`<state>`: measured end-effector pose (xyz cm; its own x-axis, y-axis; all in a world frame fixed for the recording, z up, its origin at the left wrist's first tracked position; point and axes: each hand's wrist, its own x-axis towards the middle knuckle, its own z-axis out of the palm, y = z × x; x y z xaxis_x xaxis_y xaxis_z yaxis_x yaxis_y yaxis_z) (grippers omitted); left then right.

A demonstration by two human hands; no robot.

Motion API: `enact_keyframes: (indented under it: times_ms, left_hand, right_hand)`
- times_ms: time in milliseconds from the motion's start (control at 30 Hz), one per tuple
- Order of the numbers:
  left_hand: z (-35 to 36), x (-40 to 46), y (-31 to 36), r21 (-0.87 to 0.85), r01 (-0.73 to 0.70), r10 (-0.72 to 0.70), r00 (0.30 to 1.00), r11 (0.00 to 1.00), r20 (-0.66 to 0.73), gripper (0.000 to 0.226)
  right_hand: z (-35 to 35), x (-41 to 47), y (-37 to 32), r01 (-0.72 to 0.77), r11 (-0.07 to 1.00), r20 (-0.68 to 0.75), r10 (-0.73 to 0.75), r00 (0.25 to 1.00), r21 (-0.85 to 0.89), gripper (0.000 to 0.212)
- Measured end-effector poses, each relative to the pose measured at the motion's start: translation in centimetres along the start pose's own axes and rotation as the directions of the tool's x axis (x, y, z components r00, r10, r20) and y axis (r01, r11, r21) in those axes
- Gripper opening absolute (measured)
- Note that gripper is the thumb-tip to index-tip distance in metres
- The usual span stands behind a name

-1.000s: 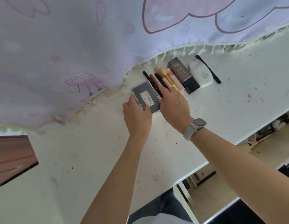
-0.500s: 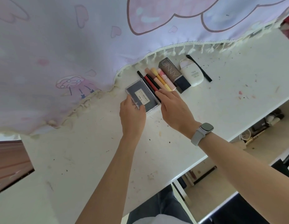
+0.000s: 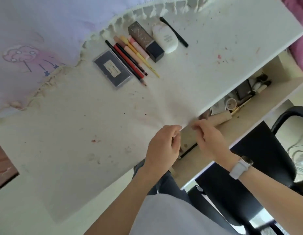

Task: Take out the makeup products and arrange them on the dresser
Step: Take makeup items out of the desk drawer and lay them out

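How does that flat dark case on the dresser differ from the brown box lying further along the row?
The flat case is wide, low and dark grey with a clear rim and a white label in its middle. The brown box is narrow and taller-sided, brown with pale lettering and a black end. The case ends the row; the box lies between the pink stick and the white bottle. Both rest untouched on the dresser, angled alike.

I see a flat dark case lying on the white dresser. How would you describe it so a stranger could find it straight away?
Start at the fringed cloth draped along the dresser's back edge, where a row of makeup lies. The dark palette is at the row's left end, beside the pencils. It alone is flat and rectangular, in a clear case with a white label.
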<state>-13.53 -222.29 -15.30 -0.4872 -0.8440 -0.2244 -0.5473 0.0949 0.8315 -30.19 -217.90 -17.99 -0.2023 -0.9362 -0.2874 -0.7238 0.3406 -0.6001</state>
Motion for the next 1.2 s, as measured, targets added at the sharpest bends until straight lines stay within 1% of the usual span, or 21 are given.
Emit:
enact_keyframes:
  times_ms: [67, 167, 267, 367, 400, 467, 533, 600, 667, 733, 800, 833, 933, 1000, 1033, 1067, 1100, 1167, 1200]
  left_hand:
    - [2.5, -1.4, -0.6, 0.043, -0.001, -0.005, 0.99, 0.999, 0.139, 0.024]
    - [6.0, -2.1, -2.6, 0.266, -0.03, -0.052, 0.954, 0.963, 0.295, 0.031]
    - [8.7, -1.5, -5.0, 0.524, -0.141, -0.085, 0.919, 0.84, 0.384, 0.036]
    - [10.6, -0.3, -6.7, 0.674, -0.298, -0.095, 0.872, 0.676, 0.48, 0.04]
    - [11.0, 0.1, -7.2, 0.705, -0.357, -0.1, 0.85, 0.613, 0.517, 0.041]
    - [11.6, 0.8, -8.0, 0.734, -0.464, -0.097, 0.811, 0.496, 0.577, 0.043]
    - [11.8, 1.2, -8.6, 0.738, -0.528, -0.079, 0.789, 0.42, 0.609, 0.043]
    - [11.9, 1.4, -8.4, 0.744, -0.578, -0.023, 0.784, 0.335, 0.62, 0.034]
    - [12.3, 1.6, -8.2, 0.726, -0.631, 0.018, 0.758, 0.274, 0.652, 0.023]
    - [12.5, 1.9, -7.9, 0.718, -0.661, 0.052, 0.743, 0.217, 0.668, 0.017]
    - [12.7, 2.3, -7.5, 0.721, -0.667, 0.064, 0.741, 0.187, 0.669, 0.017]
    - [12.7, 2.3, -7.6, 0.724, -0.67, 0.053, 0.739, 0.164, 0.671, 0.017]
    - [12.7, 2.2, -7.6, 0.708, -0.695, 0.083, 0.718, 0.12, 0.691, 0.013]
    - [12.8, 2.4, -7.3, 0.711, -0.695, 0.093, 0.719, 0.108, 0.689, 0.013]
    - [12.8, 2.5, -7.3, 0.709, -0.695, 0.098, 0.719, 0.118, 0.688, 0.014]
    - [12.9, 2.6, -7.4, 0.718, -0.682, 0.09, 0.731, 0.139, 0.677, 0.017]
    - [13.2, 2.5, -7.9, 0.735, -0.661, 0.028, 0.746, 0.155, 0.665, 0.023]
    - [13.6, 2.6, -8.7, 0.722, -0.675, -0.046, 0.725, 0.152, 0.687, 0.03]
    - [13.7, 2.6, -8.8, 0.727, -0.672, -0.048, 0.729, 0.141, 0.683, 0.03]
  right_hand:
    - [0.7, -1.0, 3.0, -0.068, 0.989, 0.158, 0.088, 0.983, -0.129, 0.023]
    - [1.7, -0.7, 6.2, -0.039, 0.941, 0.364, 0.169, 0.916, -0.337, 0.038]
    - [3.0, 0.9, 8.1, 0.072, 0.887, 0.518, 0.2, 0.831, -0.457, 0.047]
    - [4.6, 2.0, 9.0, 0.177, 0.844, 0.648, 0.238, 0.723, -0.507, 0.049]
    - [5.0, 2.2, 9.2, 0.212, 0.824, 0.665, 0.242, 0.706, -0.525, 0.048]
    - [5.7, 2.4, 9.8, 0.29, 0.776, 0.671, 0.219, 0.708, -0.56, 0.044]
    - [6.1, 2.2, 10.4, 0.324, 0.744, 0.669, 0.216, 0.711, -0.584, 0.043]
    - [6.1, 1.9, 10.8, 0.317, 0.743, 0.649, 0.202, 0.734, -0.589, 0.04]
    - [6.1, 1.8, 10.9, 0.314, 0.749, 0.623, 0.166, 0.764, -0.584, 0.038]
    - [5.9, 1.9, 10.9, 0.316, 0.762, 0.623, 0.144, 0.769, -0.566, 0.036]
    - [5.5, 1.9, 10.9, 0.291, 0.78, 0.621, 0.154, 0.769, -0.554, 0.034]
    - [5.2, 1.8, 10.8, 0.282, 0.781, 0.613, 0.158, 0.774, -0.557, 0.032]
    - [4.3, 1.6, 10.1, 0.271, 0.771, 0.588, 0.161, 0.793, -0.576, 0.022]
    - [3.6, 1.5, 9.5, 0.266, 0.768, 0.58, 0.164, 0.798, -0.583, 0.021]
    - [3.2, 1.4, 9.3, 0.273, 0.757, 0.575, 0.162, 0.802, -0.593, 0.021]
    - [2.7, 1.3, 9.2, 0.282, 0.741, 0.563, 0.155, 0.812, -0.61, 0.021]
    - [2.2, 1.2, 9.1, 0.285, 0.725, 0.543, 0.144, 0.827, -0.627, 0.02]
    - [1.0, 0.8, 9.3, 0.263, 0.697, 0.484, 0.137, 0.864, -0.667, 0.02]
    - [0.4, 0.6, 9.4, 0.237, 0.692, 0.452, 0.143, 0.88, -0.682, 0.02]
